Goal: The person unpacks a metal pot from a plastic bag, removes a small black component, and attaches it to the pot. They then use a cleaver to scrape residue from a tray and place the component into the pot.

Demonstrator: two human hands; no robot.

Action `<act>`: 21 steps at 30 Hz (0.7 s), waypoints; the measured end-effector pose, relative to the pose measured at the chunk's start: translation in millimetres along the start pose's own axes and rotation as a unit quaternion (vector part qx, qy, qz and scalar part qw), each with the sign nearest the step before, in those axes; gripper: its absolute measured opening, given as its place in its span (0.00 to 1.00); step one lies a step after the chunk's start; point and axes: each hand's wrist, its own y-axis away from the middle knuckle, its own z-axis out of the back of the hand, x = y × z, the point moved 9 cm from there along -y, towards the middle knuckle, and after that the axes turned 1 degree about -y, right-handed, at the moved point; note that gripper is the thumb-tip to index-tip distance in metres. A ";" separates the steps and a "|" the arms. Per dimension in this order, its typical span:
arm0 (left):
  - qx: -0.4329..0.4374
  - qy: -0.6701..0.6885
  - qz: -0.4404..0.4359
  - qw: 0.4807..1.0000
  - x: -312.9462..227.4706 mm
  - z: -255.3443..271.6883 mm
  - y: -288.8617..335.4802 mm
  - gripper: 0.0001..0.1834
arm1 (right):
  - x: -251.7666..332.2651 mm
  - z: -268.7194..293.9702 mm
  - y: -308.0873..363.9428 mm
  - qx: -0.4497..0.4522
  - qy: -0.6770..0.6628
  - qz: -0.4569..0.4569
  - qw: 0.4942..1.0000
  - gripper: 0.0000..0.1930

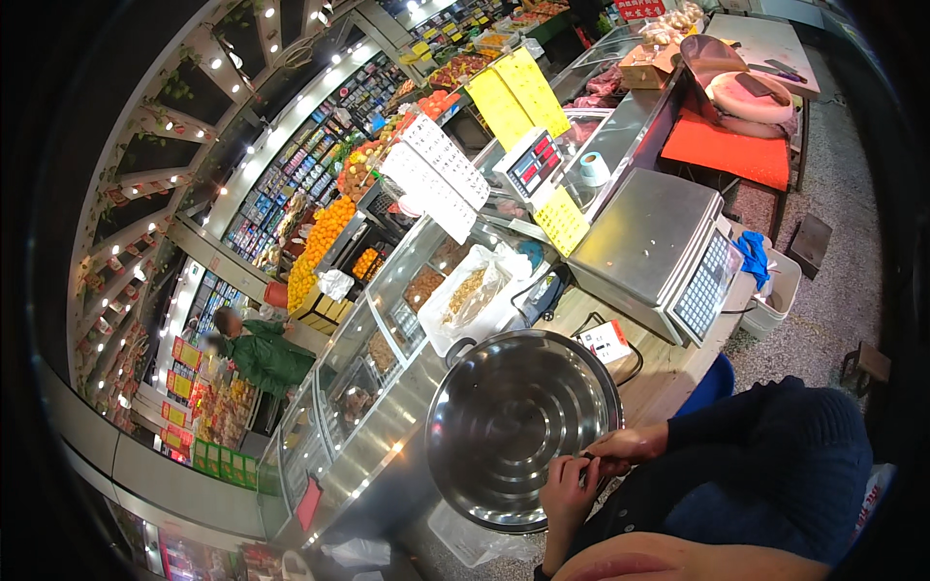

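A wide, shallow stainless steel pan [518, 421] with ringed reflections stands at the counter's near end, one loop handle showing on its far rim. At its near right rim my two hands meet. My left hand [567, 496] comes up from the lower edge with its fingers curled. My right hand [628, 445], its dark sleeve reaching in from the right, has its fingers closed against the left one. Between the fingers is a small dark thing [585, 463]; whether it is the pan's near handle I cannot tell.
Right of the pan sit a white-and-red device [604, 341] with a black cord and a large scale [644, 228]. Beyond the pan is a white box [470, 295] with bagged food. A bin [772, 295] stands right. A person in green [266, 353] is far left.
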 end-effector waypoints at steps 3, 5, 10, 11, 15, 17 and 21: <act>-0.001 -0.008 0.008 1.000 1.8 1.1 1.4 0.09 | 14.7 -10.4 5.8 -0.006 0.015 0.065 0.998 0.10; -0.003 -0.013 0.011 1.000 2.3 2.1 1.8 0.09 | 23.9 -20.0 11.3 0.018 0.003 0.103 0.995 0.09; 0.003 -0.008 0.020 1.000 2.2 2.8 2.7 0.08 | 22.7 -20.5 15.6 0.053 -0.123 0.083 0.987 0.07; 0.002 -0.002 0.020 1.000 1.5 3.1 3.0 0.08 | 16.8 -16.2 13.6 0.044 -0.144 0.057 0.987 0.07; 0.023 -0.026 -0.003 0.999 -4.2 -1.5 2.6 0.08 | 7.9 -20.4 7.6 0.136 -0.211 0.018 0.968 0.09; 0.031 -0.025 -0.002 0.999 -4.3 -3.2 2.5 0.08 | 5.2 -15.4 5.4 0.127 -0.197 0.031 0.972 0.09; 0.024 -0.024 0.006 0.999 -3.0 -1.7 1.8 0.08 | 2.1 -0.4 3.5 0.053 -0.166 0.081 0.981 0.10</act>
